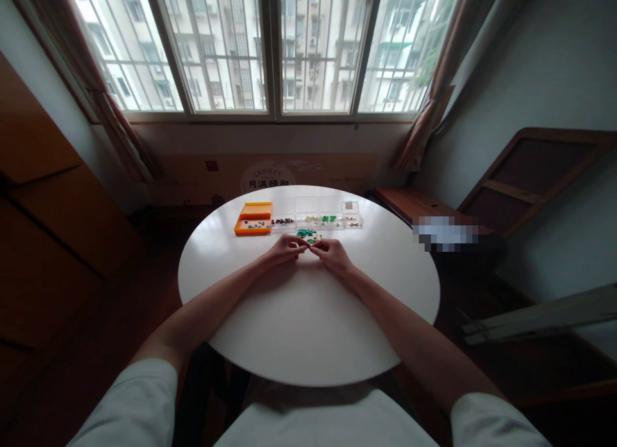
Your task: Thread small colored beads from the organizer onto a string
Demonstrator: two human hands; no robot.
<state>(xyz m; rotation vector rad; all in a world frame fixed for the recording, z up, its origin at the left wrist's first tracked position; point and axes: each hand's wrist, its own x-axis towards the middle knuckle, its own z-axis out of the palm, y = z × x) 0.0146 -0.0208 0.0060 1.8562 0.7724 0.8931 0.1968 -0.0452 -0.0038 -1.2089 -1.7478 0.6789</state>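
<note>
My left hand [288,246] and my right hand [331,253] meet over the white round table, fingertips pinched close together. Whatever lies between the fingers is too small to name. Just beyond the fingertips is a loose pile of small green, blue and yellowish pieces [308,234]. Behind it stand clear plastic boxes with raised lids, holding dark pieces [282,221], pale pieces [312,219] and green pieces [328,219]. An orange box [255,209] to the left has small blue and dark bits in its tray.
A small clear box [353,222] ends the row on the right. The round white table [299,331] has its near edge close to my body. A wooden bench [409,203] stands beyond its right side. Windows [318,55] and a flat carton [193,177] are behind.
</note>
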